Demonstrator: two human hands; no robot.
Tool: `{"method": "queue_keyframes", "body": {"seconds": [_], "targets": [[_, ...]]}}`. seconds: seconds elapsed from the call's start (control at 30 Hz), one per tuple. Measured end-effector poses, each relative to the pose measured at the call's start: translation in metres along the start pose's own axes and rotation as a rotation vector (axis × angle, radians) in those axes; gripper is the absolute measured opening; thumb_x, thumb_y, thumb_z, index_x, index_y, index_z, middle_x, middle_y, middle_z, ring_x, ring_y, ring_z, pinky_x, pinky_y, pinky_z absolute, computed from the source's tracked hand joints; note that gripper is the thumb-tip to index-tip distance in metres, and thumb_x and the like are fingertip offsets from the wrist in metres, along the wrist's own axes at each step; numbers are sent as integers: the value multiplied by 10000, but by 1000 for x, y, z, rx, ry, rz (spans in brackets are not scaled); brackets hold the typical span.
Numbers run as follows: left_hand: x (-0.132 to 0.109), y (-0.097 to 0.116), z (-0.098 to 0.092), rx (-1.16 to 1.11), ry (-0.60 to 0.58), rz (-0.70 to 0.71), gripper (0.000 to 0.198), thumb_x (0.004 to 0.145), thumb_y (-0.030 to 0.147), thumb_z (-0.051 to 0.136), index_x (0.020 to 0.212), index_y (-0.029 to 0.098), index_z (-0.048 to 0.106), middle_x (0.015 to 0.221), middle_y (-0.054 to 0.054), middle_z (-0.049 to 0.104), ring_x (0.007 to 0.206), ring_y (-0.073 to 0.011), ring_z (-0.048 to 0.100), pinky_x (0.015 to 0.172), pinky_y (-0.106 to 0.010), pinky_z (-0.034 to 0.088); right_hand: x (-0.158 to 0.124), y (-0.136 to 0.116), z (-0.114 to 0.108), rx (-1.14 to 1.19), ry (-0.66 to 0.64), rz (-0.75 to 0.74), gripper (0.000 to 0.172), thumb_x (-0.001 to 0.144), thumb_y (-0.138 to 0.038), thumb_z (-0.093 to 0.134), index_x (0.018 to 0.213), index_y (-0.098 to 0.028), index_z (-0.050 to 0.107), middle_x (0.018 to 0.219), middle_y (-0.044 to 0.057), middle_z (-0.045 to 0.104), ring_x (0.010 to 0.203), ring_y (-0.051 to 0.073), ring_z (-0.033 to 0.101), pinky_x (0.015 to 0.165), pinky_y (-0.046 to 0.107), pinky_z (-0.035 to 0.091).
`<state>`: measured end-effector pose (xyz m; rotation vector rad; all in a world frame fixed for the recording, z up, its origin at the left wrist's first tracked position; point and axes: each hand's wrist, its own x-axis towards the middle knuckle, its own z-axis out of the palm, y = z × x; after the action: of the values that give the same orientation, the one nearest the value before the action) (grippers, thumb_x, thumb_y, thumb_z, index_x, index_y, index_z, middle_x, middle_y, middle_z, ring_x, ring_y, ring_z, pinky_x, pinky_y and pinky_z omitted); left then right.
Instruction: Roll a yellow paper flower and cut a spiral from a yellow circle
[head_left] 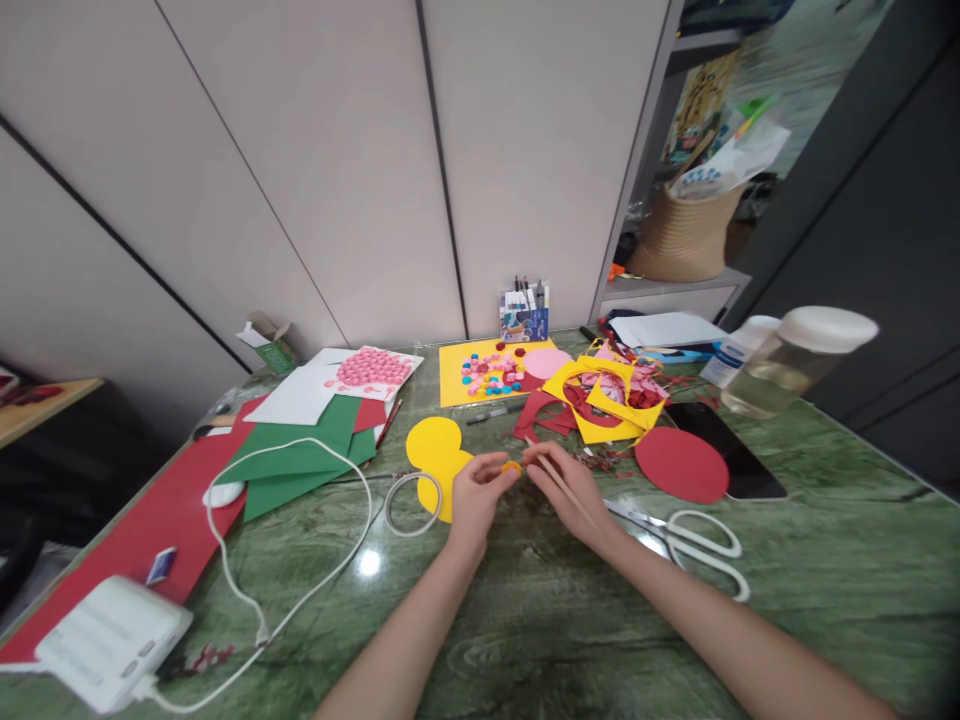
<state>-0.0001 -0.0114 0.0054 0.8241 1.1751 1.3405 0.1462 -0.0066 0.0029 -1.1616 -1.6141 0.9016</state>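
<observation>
My left hand (474, 494) and my right hand (564, 490) meet over the green marble table (525, 620). Between their fingertips is a small orange paper coil (511, 467), pinched by the left thumb and fingers. My right hand is closed on a thin wooden stick (559, 480) that slants toward my wrist. Just behind the left hand lie yellow paper circles (433, 445). White-handled scissors (686, 540) lie right of my right forearm.
Red paper circle (681, 464), dark phone (724, 450), yellow cut-outs (604, 390), a yellow sheet with small coils (487, 375), green and red sheets (300, 455), white tape ring (412, 503), power bank (112, 640) with cable, jar (787, 360), pen holder (523, 312).
</observation>
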Motion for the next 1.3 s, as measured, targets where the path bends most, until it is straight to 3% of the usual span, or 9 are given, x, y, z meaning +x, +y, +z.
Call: {"method": "queue_keyframes", "body": {"seconds": [0.3,0.47,0.57,0.63,0.73,0.87,1.0,1.17,1.3], "targets": [[11,7,-9,-101,100,-56,386,472,252,818,820,158,681,576,24,638,569,-96,586,592,-197,408,14,-10,-7,-84,31,-23,175,898,-319,420,983,-221,537,948,46,652,877,217,620,767,328,463],[16,6,-6,-130,50,-75,395,448,261,829,801,156,684,555,12,629,551,-107,575,576,-209,414,99,-2,-12,-205,-133,-119,245,933,-330,407,914,-195,610,829,21,654,772,180,625,723,322,490],[15,5,-3,-124,26,-73,292,468,270,823,681,141,672,624,-27,661,608,-122,589,601,-217,432,164,13,-6,-282,-209,-172,257,902,-300,519,1110,-153,557,1102,72,589,916,186,599,782,383,510],[15,5,-2,-122,21,-74,280,492,285,814,682,138,671,636,-42,672,605,-129,588,586,-221,433,199,24,3,-321,-263,-206,269,903,-287,518,1143,-168,544,1160,81,564,961,196,587,808,397,505],[16,4,-3,-123,38,-46,275,534,309,795,717,149,669,647,-42,676,612,-136,592,565,-219,424,233,39,17,-364,-335,-240,277,901,-286,522,1149,-165,539,1161,82,563,962,199,587,807,400,506],[21,4,-11,-144,39,-49,256,595,310,770,771,157,664,689,-38,670,651,-132,601,586,-214,423,253,52,30,-383,-385,-239,278,901,-286,522,1150,-164,538,1158,81,564,957,198,589,802,398,508],[24,2,-17,-146,4,-82,269,638,321,744,829,155,653,703,-35,652,666,-130,602,583,-209,413,265,65,21,-416,-307,-186,284,898,-288,527,1151,-158,536,1152,81,566,955,200,590,798,399,509],[24,-7,-17,-169,-27,-106,313,606,325,762,841,155,643,684,-12,622,616,-103,564,575,-203,390,271,79,-22,-488,-69,-81,300,895,-287,533,1162,-152,528,1152,82,565,958,205,591,797,405,509],[26,-11,-19,-183,13,-136,352,548,313,794,828,153,654,659,-5,613,600,-88,536,555,-189,357,267,82,-50,-553,5,-18,299,894,-285,535,1161,-150,528,1149,81,566,955,205,592,795,404,510]]}}
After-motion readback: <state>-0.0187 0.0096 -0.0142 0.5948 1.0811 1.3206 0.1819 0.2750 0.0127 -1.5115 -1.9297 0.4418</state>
